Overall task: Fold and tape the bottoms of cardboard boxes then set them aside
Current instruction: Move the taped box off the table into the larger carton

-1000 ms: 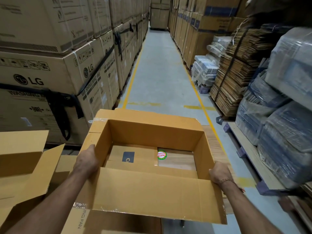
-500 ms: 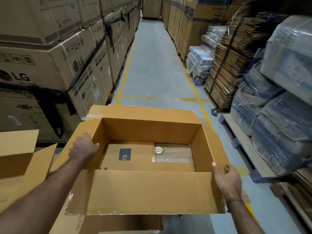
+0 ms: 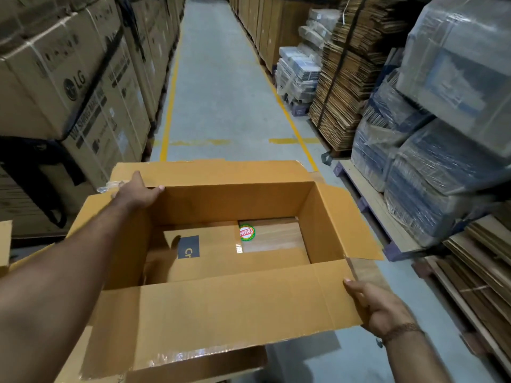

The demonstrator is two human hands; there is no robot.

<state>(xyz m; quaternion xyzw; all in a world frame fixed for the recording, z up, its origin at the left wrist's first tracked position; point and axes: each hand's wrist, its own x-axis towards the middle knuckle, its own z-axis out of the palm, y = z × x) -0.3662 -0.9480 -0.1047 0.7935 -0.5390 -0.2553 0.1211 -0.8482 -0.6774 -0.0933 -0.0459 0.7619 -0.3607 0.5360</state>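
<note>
I am holding the open cardboard box (image 3: 226, 308) in front of me over the aisle floor (image 3: 221, 87). My left hand (image 3: 135, 193) is gripping its far left corner, fingers curled over the edge. My right hand (image 3: 383, 310) is pinching the near flap's right end.

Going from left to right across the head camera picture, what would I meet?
LG cartons → left hand → open cardboard box → right hand → plastic-wrapped bundles
</note>
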